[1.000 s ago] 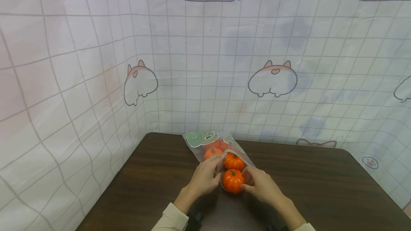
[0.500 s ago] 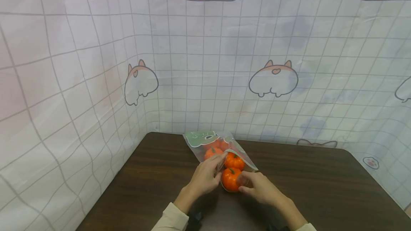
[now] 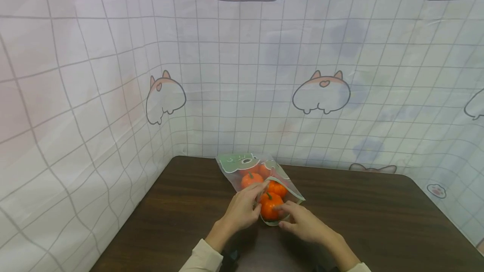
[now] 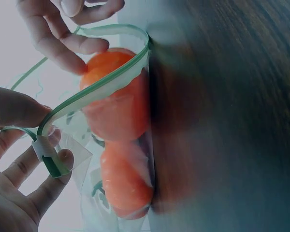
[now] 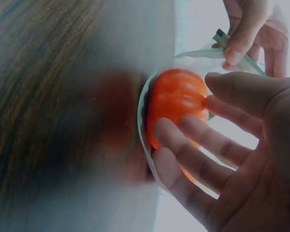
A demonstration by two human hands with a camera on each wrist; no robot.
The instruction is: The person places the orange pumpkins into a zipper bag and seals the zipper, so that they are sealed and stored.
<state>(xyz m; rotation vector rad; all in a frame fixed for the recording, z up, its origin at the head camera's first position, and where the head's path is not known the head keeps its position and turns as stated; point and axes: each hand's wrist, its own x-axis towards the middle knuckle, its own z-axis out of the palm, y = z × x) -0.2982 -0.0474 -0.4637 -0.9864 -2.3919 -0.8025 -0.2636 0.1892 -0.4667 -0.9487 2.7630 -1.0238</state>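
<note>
A clear zip bag (image 3: 235,165) with a green printed top lies on the table, its mouth toward me. Several small orange pumpkins are inside, some seen through the plastic. The front pumpkin (image 3: 270,210) sits just within the mouth, against another pumpkin (image 3: 278,188) behind it. My left hand (image 3: 242,208) pinches the bag's green zip edge (image 4: 94,87) beside the slider, holding the mouth apart. With fingers extended and spread, my right hand (image 3: 305,221) touches the front pumpkin (image 5: 176,96); its thumb stands away from the fingers.
The dark wood table (image 3: 363,209) extends to both sides of the bag. Behind and to the left hangs a white gridded cloth (image 3: 242,74) with cartoon dogs on it.
The front pumpkin has moved slightly away from me and left, deeper into the bag, with my right hand following it. The right fingers have straightened from around it. My left hand stays put.
</note>
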